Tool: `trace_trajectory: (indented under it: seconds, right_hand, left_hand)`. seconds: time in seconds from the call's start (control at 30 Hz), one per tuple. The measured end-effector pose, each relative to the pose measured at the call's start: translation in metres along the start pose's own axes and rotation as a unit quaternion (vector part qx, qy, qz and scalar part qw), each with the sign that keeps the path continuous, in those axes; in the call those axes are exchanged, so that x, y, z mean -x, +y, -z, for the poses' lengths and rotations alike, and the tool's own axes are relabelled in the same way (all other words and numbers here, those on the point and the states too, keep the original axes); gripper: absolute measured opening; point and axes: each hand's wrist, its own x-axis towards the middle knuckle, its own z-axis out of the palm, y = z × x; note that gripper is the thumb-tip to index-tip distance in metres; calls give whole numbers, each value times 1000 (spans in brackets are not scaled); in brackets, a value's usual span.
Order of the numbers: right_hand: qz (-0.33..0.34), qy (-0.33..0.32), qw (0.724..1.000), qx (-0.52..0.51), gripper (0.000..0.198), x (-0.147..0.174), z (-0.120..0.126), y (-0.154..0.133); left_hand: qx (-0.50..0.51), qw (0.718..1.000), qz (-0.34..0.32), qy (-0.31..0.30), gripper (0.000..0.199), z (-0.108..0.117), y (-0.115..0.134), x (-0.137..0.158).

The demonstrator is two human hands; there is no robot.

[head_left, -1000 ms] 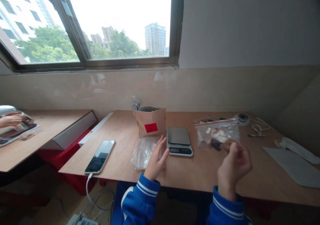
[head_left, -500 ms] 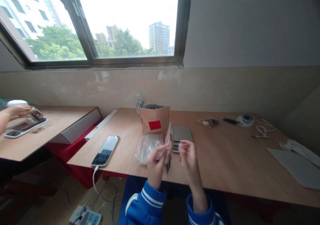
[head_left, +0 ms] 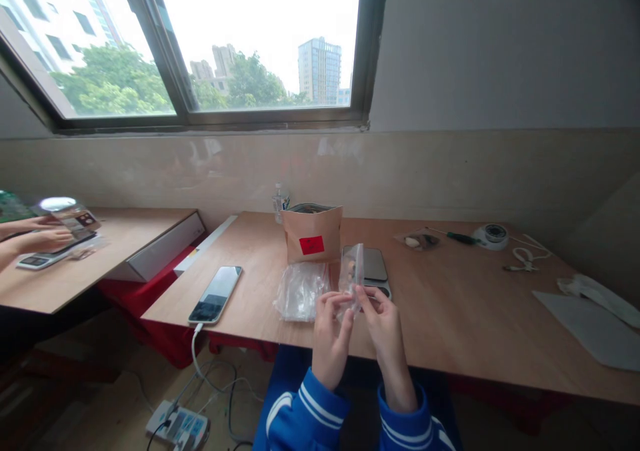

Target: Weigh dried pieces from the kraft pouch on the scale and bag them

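My left hand [head_left: 330, 334] and my right hand [head_left: 384, 327] are raised together over the near edge of the wooden table [head_left: 450, 317]. Between their fingertips they pinch a small clear plastic bag [head_left: 351, 274], held upright. Just behind it lies a digital scale [head_left: 374, 267]. A brown paper pouch with a red label [head_left: 313, 234] stands open at the back. A pile of clear bags [head_left: 299, 291] lies left of my hands. Both sleeves are blue with white stripes.
A phone [head_left: 216, 294] on a cable lies at the table's left edge. At the back right are a filled small bag [head_left: 419, 240], a screwdriver [head_left: 457, 237], a tape roll [head_left: 493, 235] and white cloth [head_left: 595, 294]. Another person's hands [head_left: 43, 237] work at the left table.
My right hand put the filled bag down at the back right and came to the middle. Both hands now hold up a small clear bag taken from the pile.
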Motion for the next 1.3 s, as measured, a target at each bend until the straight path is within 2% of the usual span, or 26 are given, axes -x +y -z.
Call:
trace_trajectory:
  seconds: [0.13, 0.33, 0.43, 0.53, 0.7, 0.83, 0.97, 1.07, 1.17, 1.23, 1.3]
  right_hand:
    - [12, -45, 999, 23, 34, 6, -6, -2]
    - [-3, -89, 995, 48, 39, 17, -16, 0]
    - [-20, -111, 993, 38, 41, 20, -14, 0]
    - [-49, -139, 989, 9, 44, 19, -9, -3]
    - [-77, -229, 968, -64, 43, 21, -3, -10]
    - [-82, -247, 961, -91, 41, 24, -4, -13]
    - [-78, -276, 952, -103, 34, 24, -2, -12]
    - [-78, -263, 957, -91, 33, 24, -1, -11]
    - [-102, -221, 963, -118, 34, 24, -5, -7]
    - [-109, -181, 971, -112, 36, 22, -7, -1]
    - [-92, -106, 988, -65, 40, 18, -4, 8]
  left_hand:
    - [26, 998, 54, -19, 31, 3, -3, -4]
    - [43, 993, 100, 46, 38, 0, -18, -1]
    - [59, 990, 114, 55, 40, 0, -21, 0]
    - [79, 991, 106, 36, 39, 3, -19, 2]
    - [137, 987, 78, -32, 37, 9, -15, 5]
    - [171, 980, 96, -26, 38, 12, -16, 7]
    - [139, 987, 80, -23, 45, 17, -18, 7]
    - [86, 995, 44, -27, 44, 19, -20, 7]
    - [43, 998, 12, -33, 43, 16, -22, 6]
    - [7, 999, 3, -35, 41, 14, -23, 4]
    - [-17, 999, 9, -27, 39, 17, -24, 2]
